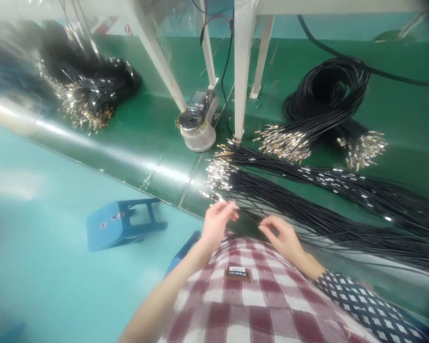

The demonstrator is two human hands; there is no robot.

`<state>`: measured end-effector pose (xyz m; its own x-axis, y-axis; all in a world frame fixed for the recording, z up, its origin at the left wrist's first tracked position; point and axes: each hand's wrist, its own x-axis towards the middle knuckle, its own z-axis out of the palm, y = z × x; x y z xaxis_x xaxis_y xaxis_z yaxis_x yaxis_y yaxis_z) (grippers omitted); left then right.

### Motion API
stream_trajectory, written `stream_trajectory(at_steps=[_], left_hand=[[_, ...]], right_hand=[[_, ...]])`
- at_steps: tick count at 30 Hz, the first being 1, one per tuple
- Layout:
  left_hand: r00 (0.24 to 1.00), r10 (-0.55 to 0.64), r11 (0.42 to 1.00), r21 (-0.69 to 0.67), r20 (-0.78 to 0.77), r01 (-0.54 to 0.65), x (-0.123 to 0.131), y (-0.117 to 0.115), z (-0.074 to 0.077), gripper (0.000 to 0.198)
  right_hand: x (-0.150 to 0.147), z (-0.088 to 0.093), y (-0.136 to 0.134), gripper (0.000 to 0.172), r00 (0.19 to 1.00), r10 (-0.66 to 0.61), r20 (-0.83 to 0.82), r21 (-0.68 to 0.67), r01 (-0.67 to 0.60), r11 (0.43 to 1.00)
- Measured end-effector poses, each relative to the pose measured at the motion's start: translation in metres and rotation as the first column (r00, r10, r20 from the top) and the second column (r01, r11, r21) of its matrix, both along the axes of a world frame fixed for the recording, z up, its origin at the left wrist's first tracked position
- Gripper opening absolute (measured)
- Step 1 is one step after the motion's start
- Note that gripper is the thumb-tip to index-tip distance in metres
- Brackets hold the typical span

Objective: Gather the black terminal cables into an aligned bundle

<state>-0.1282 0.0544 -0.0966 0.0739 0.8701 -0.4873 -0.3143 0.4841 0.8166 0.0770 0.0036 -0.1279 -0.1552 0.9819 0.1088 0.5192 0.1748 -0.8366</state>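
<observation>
My left hand [219, 220] is closed near the metal-tipped ends of some thin black cables, its fingertips at the end of a strand. To its right, my right hand [280, 238] pinches a thin black cable [249, 214] that runs between the two hands. Just beyond them, a long bundle of black cables [289, 197] lies along the near edge of the green table, its silvery connector ends [219, 172] gathered at the left. Behind it lies a second bundle [318, 176] with shiny connectors scattered along its length.
A coiled cable bundle [329, 95] lies at the back right, and another heap of cables [93, 90] at the back left. A small round grey-white device [199, 126] stands beside white shelf legs [243, 71]. A blue stool [123, 221] is on the floor to the left.
</observation>
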Motion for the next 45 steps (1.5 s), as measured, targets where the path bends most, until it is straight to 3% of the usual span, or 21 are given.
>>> stream_trajectory(at_steps=[2,3,8,11,15,19,23,27,32,36,39,43,45], left_hand=[[0.987,-0.156,0.988,-0.003,-0.042,0.156,0.007,-0.006,0.005,0.022],[0.984,-0.168,0.986,0.008,-0.054,0.168,0.009,-0.008,0.009,0.023],[0.992,0.121,0.987,0.098,0.038,-0.125,0.006,-0.002,0.042,0.016],[0.995,0.064,0.993,0.098,0.072,-0.07,0.004,0.0,0.059,0.013],[0.998,-0.017,0.994,0.113,0.055,0.011,0.007,-0.008,0.066,0.011],[1.0,0.003,0.994,0.113,-0.012,-0.002,0.007,-0.012,0.066,0.013],[0.999,0.025,0.992,0.124,-0.039,-0.02,0.004,-0.012,0.068,0.02],[0.992,0.046,0.99,0.14,-0.119,-0.029,0.0,-0.014,0.068,0.018],[0.987,0.119,0.985,0.139,-0.112,-0.103,-0.001,-0.019,0.068,0.016],[0.987,0.134,0.985,0.123,-0.088,-0.123,-0.004,-0.021,0.067,0.017],[0.994,0.095,0.988,0.126,-0.055,-0.088,-0.003,-0.024,0.056,0.019],[0.985,-0.097,0.994,-0.029,0.144,0.102,0.007,-0.03,0.027,0.032],[0.979,0.003,0.995,-0.102,0.202,0.017,0.007,-0.034,0.013,0.044]], right_hand=[[0.001,0.007,-0.002,0.009,1.0,-0.001,-0.007,0.033,0.001,0.999],[0.002,0.01,-0.004,0.008,1.0,0.001,-0.002,0.057,-0.001,0.998],[0.009,0.023,-0.01,0.009,0.999,0.035,0.032,0.154,-0.039,0.987],[0.009,0.035,-0.005,0.011,0.992,0.121,0.022,0.133,-0.123,0.983],[-0.007,0.062,0.012,0.022,0.988,0.143,-0.057,0.008,-0.143,0.99],[-0.031,0.081,0.026,0.03,0.974,0.182,-0.137,-0.162,-0.204,0.965],[-0.04,0.082,0.026,0.037,0.962,0.162,-0.222,-0.216,-0.21,0.953],[-0.041,0.076,0.019,0.031,0.979,0.15,-0.137,-0.145,-0.17,0.975],[-0.039,0.072,0.013,0.027,0.986,0.159,0.058,0.056,-0.162,0.985],[-0.039,0.072,0.01,0.025,0.983,0.167,0.077,0.079,-0.173,0.982],[-0.047,0.07,0.01,0.023,0.983,0.178,0.037,-0.002,-0.178,0.984],[-0.052,0.055,0.01,0.028,0.971,0.241,-0.015,-0.141,-0.24,0.96],[-0.036,0.04,0.008,0.035,0.931,0.362,-0.039,-0.257,-0.36,0.897]])
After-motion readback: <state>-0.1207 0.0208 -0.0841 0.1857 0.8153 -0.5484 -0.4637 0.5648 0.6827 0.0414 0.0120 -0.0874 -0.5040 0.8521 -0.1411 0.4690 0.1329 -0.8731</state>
